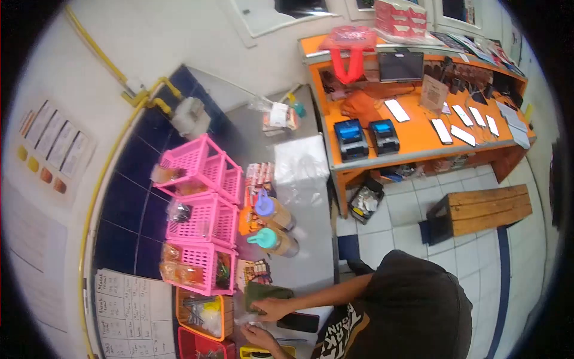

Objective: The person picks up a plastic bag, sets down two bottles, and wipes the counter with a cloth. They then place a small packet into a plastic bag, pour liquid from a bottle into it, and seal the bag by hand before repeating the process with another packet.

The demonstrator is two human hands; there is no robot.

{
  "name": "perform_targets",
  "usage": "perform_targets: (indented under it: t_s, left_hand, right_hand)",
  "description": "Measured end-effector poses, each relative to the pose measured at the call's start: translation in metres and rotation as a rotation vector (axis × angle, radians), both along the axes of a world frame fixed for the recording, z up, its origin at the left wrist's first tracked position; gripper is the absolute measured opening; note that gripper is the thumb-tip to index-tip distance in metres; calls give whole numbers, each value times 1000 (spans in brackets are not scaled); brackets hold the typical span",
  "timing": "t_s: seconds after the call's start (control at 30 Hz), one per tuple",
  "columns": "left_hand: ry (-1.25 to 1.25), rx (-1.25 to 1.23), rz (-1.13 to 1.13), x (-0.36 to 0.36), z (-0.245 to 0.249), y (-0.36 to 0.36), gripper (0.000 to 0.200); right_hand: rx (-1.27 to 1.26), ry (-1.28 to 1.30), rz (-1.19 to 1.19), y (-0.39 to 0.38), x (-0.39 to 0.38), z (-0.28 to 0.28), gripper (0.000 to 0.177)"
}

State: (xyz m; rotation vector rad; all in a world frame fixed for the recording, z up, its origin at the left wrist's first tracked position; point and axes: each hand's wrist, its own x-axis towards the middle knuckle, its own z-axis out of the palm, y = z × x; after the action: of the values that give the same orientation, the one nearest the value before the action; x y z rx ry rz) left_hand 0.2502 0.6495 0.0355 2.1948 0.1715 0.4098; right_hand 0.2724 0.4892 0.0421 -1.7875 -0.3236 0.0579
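Note:
My right hand (273, 309) lies on the edge of a dark green pouch (263, 293) on the grey counter (311, 263), fingers curled over it. Just right of that hand rests a black phone (298, 322). My left hand (258, 336) is lower, at the counter's near end, over crumpled clear plastic (246, 320) and beside a yellow container (263, 353). I cannot make out whether its fingers hold anything. My black shirt (412, 299) fills the lower right.
Three pink baskets (203, 209) of packets line the blue-tiled wall. Two sauce bottles (275, 227) lie beside them, with an orange basket (203, 311) and a red basket (200, 347) nearer. Beyond are an orange desk (418, 128) with two printers and a wooden bench (484, 209).

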Motion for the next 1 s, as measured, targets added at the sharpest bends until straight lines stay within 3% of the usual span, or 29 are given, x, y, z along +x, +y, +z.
perform_targets:
  t_s: [0.03, 0.07, 0.1, 0.13, 0.2, 0.27, 0.33, 0.37, 0.4, 0.47, 0.5, 0.53, 0.6, 0.8, 0.87, 1.0]
  left_hand:
    - [0, -174, -68, -9, 7, -4, 37]
    - [28, -168, -78, -10, 0, -4, 37]
    - [46, -334, -150, -5, -17, -5, 39]
    - [67, -496, -214, -4, -31, -1, 40]
    - [141, -448, -176, 11, -60, 11, 41]
    - [208, -391, -133, 1, -61, 16, 42]
    - [121, -175, -196, -8, -27, -1, 42]
    - [-32, -126, -209, -1, -54, 13, 36]
    - [-19, -123, -199, -7, -50, 19, 36]
    - [157, -173, -176, -20, -32, 19, 24]
    - [178, -383, -135, -33, -12, 1, 19]
    - [188, -382, -133, -37, -6, -2, 19]
    - [398, -848, -244, -45, 6, -8, 21]
    - [467, -733, -239, -59, 24, -25, 26]
    - [479, -648, -264, -61, 28, -29, 27]
    - [452, -623, -358, -66, 40, -45, 23]
  right_hand:
    - [8, 27, -11, -4, -8, 2, 53]
    - [156, 297, 127, -8, -9, 8, 54]
    - [307, 567, 264, -9, -13, 9, 56]
    - [321, 594, 254, 1, -13, -3, 56]
    - [122, 383, 157, 14, 1, -38, 48]
    - [-13, 368, 43, 16, 7, -43, 35]
    - [69, 311, -56, 10, -2, -40, 30]
    - [141, 240, -155, 8, -7, -35, 25]
    - [143, 254, -146, 5, -10, -32, 25]
    - [176, 135, -231, -4, -16, -28, 23]
    - [177, 150, -232, -7, -19, -28, 23]
    - [201, 138, -268, -10, -20, -28, 22]
    - [228, 132, -303, -16, -23, -30, 22]
    - [154, 183, -311, -41, -45, -19, 22]
    - [-258, -151, -575, -40, -54, -16, 21]
    - [-243, -142, -356, -68, -95, 49, 18]
